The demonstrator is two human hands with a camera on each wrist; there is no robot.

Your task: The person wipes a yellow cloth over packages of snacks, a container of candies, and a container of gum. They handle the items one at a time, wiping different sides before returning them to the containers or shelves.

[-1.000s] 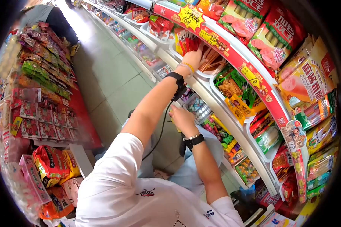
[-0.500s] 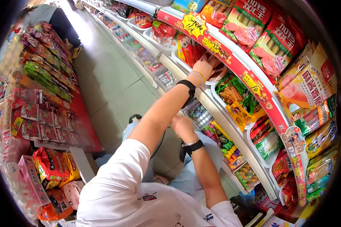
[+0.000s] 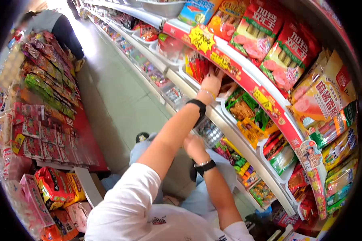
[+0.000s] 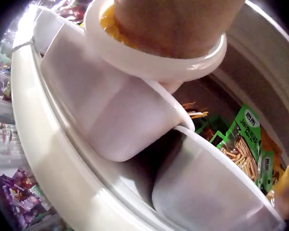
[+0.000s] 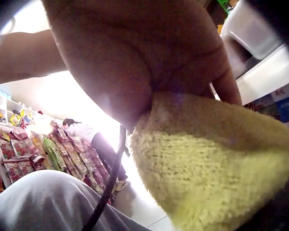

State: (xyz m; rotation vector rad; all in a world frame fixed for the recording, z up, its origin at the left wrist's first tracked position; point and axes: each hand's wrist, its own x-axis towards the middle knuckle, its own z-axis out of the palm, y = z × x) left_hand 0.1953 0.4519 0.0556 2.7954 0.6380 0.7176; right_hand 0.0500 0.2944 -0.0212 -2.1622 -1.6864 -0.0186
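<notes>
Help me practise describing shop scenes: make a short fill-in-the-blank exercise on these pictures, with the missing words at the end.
1. The hand reaching into the white bin is the person's ____ one.
2. The right hand holds a fluffy cloth coloured ____.
3. The label strip running along the shelf edge beside the reaching hand is mainly ____.
4. The person's short sleeves are ____.

Missing words: left; yellow; red; white.

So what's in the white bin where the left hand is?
Red packets and something brown show in the white bin, beside the left hand. That hand and the red strip cover some of it; the bottom is hidden too.
</notes>
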